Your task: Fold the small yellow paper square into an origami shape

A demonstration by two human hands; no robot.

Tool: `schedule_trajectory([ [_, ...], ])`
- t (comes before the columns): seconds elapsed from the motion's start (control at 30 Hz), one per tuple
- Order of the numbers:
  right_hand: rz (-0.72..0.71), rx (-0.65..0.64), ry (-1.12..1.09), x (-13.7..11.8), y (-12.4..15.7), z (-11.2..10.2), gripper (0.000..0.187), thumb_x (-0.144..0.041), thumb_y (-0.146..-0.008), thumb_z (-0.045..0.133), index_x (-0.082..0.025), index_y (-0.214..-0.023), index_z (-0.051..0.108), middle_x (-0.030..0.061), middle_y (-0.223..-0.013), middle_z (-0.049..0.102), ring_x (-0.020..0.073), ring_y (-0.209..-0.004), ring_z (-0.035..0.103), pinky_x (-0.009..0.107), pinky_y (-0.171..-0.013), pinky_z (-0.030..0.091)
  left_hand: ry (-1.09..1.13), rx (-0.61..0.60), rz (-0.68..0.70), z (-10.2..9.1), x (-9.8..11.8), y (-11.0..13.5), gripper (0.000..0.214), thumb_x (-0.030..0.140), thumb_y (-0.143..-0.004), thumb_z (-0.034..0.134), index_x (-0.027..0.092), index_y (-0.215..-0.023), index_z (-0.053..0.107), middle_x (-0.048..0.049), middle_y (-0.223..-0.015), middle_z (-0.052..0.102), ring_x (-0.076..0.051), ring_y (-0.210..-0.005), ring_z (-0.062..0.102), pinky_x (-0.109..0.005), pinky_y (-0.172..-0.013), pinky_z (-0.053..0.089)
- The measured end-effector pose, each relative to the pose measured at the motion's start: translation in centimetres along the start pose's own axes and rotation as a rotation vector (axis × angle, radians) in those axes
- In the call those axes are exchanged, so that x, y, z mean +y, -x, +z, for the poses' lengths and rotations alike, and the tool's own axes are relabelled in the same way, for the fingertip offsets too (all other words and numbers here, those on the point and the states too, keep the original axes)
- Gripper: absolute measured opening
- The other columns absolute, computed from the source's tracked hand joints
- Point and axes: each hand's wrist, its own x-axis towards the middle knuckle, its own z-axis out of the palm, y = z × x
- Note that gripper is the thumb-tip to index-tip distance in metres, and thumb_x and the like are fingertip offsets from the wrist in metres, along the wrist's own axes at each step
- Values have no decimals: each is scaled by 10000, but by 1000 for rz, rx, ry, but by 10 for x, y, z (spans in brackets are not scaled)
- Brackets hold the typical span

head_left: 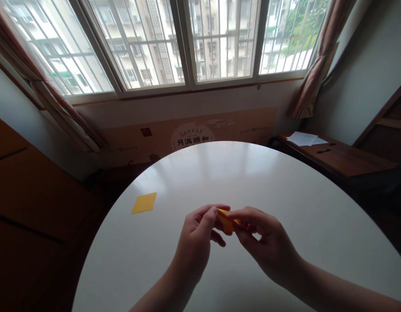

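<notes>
Between my two hands is a small folded piece of yellow paper [227,223], raised over the white round table [194,186]. My left hand [198,227] pinches its left side between thumb and fingers. My right hand [262,232] grips the right side with thumb and forefinger. The fingers cover part of the paper, so its full shape is hidden. Farther left, a flat yellow square of paper [143,203] lies on the tabletop, apart from both hands.
Right of the table stands a brown wooden desk [346,156] with white sheets [306,138] and a dark pen-like item [324,151]. A printed cardboard panel [252,125] stands below the barred window. An orange-brown cabinet [25,186] is at the left.
</notes>
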Motion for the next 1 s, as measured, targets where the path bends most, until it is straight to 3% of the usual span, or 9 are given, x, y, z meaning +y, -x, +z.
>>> schedule_trajectory([
  [0.3, -10, -9, 20, -2, -2, -1, 342, -35, -849, 568, -273, -1033, 731, 1, -816, 668, 123, -683, 591, 217, -579, 501, -49, -18, 41, -1, -1, 0, 353, 437, -833, 677, 102, -915, 749, -77, -676, 693, -167, -618, 626, -225, -491, 499],
  [0.87, 46, 0, 39, -2, -1, -2, 262, -65, -841, 590, -250, -971, 722, 5, -824, 718, 139, -699, 645, 234, -592, 523, 1, 16, 25, -1, -1, -1, 380, 435, -894, 596, 85, -958, 729, -80, -659, 700, -159, -574, 624, -221, -475, 488],
  [1.0, 13, 9, 28, -2, -2, -1, 267, -65, -850, 595, -262, -983, 720, -1, -842, 717, 124, -691, 633, 219, -590, 518, 11, -23, 24, -2, -2, 0, 371, 436, -844, 681, 86, -958, 727, -84, -700, 713, -161, -604, 635, -231, -503, 518],
])
